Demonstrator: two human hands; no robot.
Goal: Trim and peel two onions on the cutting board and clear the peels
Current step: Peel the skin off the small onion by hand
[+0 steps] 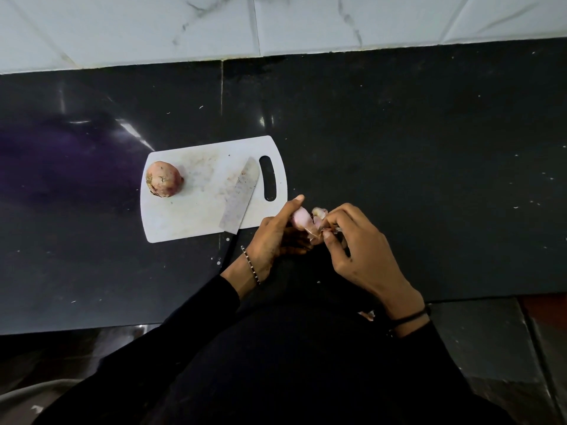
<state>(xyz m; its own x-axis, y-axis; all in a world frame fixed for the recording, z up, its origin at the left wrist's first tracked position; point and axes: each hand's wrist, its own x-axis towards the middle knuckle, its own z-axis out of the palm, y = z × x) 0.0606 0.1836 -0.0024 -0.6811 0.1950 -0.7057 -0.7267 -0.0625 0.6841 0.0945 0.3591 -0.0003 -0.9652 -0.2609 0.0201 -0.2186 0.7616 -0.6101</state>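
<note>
Head view: your left hand [276,237] has its grip clamped round first onion [300,216], over desk [399,148] just beside cutting board [190,216] near corner. Your right hand [362,256] grip pinches loose peel [319,214]. Pale flesh shows, so peeling looks partly done. Second onion [164,179] sits at board's left end, skin on, untouched. Knife [241,196] lies across board. No bin or bowl in view; peels not yet cleared.

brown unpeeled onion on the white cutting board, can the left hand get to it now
Probably not at once: the left hand grips the pale half-peeled onion. The way across the white cutting board to the brown unpeeled onion looks open, bar the steel knife blade lying between.
</note>
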